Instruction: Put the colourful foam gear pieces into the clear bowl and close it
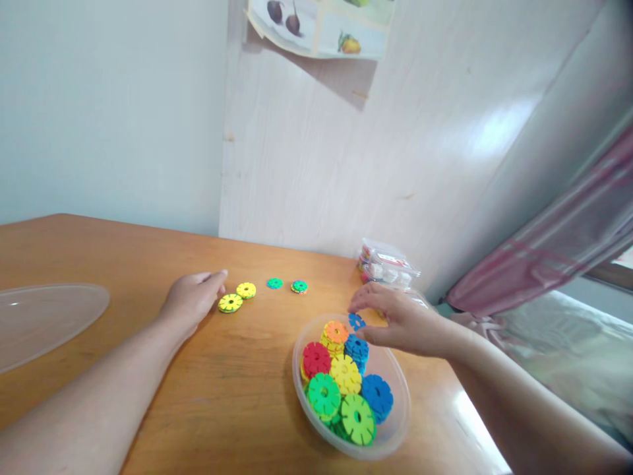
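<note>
- Discs are the main thing here: toothed plastic wheels, most of them heaped in a clear bowl (401, 409) near the right edge of the wooden table (123, 264).
- One small blue disc (355, 321) is pinched at the fingertips of the right hand (403, 323), which hovers over the far rim of the bowl; the thumb and forefinger close on the disc, and the other fingers are curled loosely beside them.
- In the bowl I count about eight visible discs: one orange (336, 331), one red (316, 359), two yellow, with the clearer one at the centre (345, 373), two blue (378, 394) and two green (357, 418); a few more edges show beneath, too hidden to count.
- Four discs lie flat in a row on the table beyond the bowl: two yellow (230, 303) and (246, 290), then two teal-green (274, 283) and (299, 286), each apart from the next.
- The left hand (192, 298) rests palm down on the table, fingers together and slightly bent, with the fingertips just beside the nearest yellow disc; I cannot tell whether they touch it.
- One clear plastic lid (44, 320) lies at the left edge, well apart from the hands.
- One transparent packet (390, 264) holding small coloured pieces sits against the wall behind the bowl.
- One fruit picture (321, 26) hangs on the wall, and a pink curtain (554, 244) hangs to the right.
</note>
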Motion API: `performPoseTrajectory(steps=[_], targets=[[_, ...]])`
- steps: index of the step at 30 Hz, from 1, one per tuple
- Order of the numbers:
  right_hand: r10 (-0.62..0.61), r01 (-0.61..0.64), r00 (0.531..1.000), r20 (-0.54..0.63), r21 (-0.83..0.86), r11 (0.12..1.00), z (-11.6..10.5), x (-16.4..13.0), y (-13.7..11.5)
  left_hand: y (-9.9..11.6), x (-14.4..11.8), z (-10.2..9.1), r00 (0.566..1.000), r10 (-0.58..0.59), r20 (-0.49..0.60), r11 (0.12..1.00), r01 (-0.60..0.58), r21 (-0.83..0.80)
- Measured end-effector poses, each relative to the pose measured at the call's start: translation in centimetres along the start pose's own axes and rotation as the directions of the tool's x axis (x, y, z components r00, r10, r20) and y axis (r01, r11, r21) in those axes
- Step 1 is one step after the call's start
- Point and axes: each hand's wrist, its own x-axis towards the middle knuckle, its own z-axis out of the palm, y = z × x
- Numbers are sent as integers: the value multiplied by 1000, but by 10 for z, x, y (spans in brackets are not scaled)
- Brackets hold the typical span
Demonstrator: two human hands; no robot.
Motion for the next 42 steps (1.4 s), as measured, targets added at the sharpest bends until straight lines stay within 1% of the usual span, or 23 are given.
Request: performPoseTrajectory(steps=[2,5,8,11,14,16,18,20,24,27,30,34,42], targets=[[-3,4,1000,14,-5,1000,3,-8,-3,1,-1,0,1000,-11,3,1000,11,-18],[23,-23,999,39,-14,1000,7,-14,-7,1,-1,0,1000,-18,2,1000,18,-20],[37,-36,997,63,-19,999,7,-16,-8,1,0,0,1000,-11,4,1000,11,-22],[48,-49,998,36,3,999,2,-10,-3,0,0,0,1000,-7,1,1000,7,-8],[127,-126,991,-29,40,991,0,8,4,1,-1,0,1000,-5,4,1000,5,9],[160,-156,986,-43,75,985,3,30,10,2,-2,-1,1000,-3,7,1000,2,26],[145,-142,989,-19,110,984,10,58,18,3,-3,-1,1000,-4,5,999,4,44],[116,-117,993,19,100,988,22,89,28,5,-3,-2,1000,-4,6,999,4,52],[101,-98,990,103,-31,995,49,144,47,7,-4,-2,1000,-1,10,998,1,61],[101,-84,980,174,-103,991,65,168,55,7,-5,-2,1000,5,7,998,-5,62],[105,-79,972,210,-128,989,75,180,57,5,-5,-1,1000,11,8,997,-11,70],[105,-68,967,232,-161,985,83,185,57,3,-4,0,1000,2,3,997,-3,72],[88,-45,971,222,-193,980,82,185,53,4,-4,0,1000,9,6,998,-9,64]])
